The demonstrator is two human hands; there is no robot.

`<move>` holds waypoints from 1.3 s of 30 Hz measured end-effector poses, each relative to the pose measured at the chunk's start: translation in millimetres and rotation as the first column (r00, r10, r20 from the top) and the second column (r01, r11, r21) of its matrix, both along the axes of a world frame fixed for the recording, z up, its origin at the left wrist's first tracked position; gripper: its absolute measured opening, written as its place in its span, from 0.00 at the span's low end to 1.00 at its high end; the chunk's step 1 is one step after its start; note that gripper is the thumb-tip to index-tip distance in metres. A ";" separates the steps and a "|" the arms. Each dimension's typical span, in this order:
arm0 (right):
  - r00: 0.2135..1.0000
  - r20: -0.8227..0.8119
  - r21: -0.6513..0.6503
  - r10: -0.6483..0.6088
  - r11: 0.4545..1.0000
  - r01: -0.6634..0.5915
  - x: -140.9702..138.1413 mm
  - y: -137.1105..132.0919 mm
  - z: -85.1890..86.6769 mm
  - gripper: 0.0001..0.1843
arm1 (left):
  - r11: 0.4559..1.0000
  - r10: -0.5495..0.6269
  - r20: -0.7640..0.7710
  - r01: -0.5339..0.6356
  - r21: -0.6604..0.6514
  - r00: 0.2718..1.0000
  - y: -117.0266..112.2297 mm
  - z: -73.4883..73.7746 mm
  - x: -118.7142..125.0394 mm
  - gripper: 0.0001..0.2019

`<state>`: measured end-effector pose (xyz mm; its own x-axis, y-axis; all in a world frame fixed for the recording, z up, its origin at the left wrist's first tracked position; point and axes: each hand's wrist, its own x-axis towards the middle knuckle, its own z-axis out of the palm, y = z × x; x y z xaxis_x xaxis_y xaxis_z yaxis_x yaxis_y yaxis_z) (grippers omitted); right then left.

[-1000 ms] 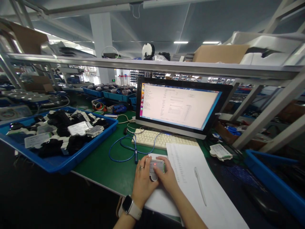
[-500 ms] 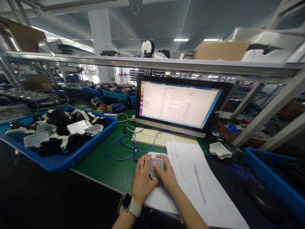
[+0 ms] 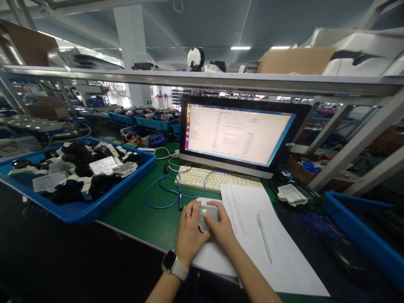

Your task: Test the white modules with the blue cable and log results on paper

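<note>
Between my two hands is a small white electronic module (image 3: 205, 226) with a grey label face and lit green lights. My left hand (image 3: 190, 227), with a ring and a watch at the wrist, grips its left side. My right hand (image 3: 221, 223) closes on its right side, the thumb lying on the label face. Under the hands are white paper sheets (image 3: 214, 256). Just beyond my left hand, a blue USB cable (image 3: 160, 206) lies looped on the green mat, its plug close to my fingers.
A blue tray (image 3: 126, 188) of similar white and black modules stands at left. Behind the hands are a keyboard (image 3: 198, 179) and a monitor (image 3: 236, 134). A pen (image 3: 264, 239) lies on the paper. At right are another module (image 3: 292, 195), a mouse (image 3: 342, 256) and a blue bin (image 3: 362, 235).
The module's light has turned from red to green. Both hands keep their hold on it, and the camera view has shifted slightly.
</note>
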<state>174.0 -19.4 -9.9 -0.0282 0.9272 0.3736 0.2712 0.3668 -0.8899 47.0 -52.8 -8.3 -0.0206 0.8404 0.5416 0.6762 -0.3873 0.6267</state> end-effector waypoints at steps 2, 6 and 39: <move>1.000 0.004 0.004 0.005 1.000 -0.005 0.4 0.5 -1.1 0.16 | 1.000 0.000 -0.005 0.000 0.009 1.000 -0.2 -0.4 -0.3 0.34; 1.000 0.005 0.016 0.016 1.000 -0.016 0.1 1.3 -2.3 0.16 | 1.000 -0.005 -0.011 0.005 0.005 1.000 -0.6 -0.5 -1.0 0.33; 0.929 0.370 0.303 0.012 0.944 -0.133 15.8 -14.1 12.6 0.39 | 0.877 0.042 0.153 0.037 -0.479 0.987 68.8 38.7 -85.5 0.09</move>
<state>189.7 -33.5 2.7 -0.2783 0.7512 0.5985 0.5106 0.6435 -0.5703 -38.5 16.0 30.4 -0.0728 0.9954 0.0623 0.5568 -0.0113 0.8306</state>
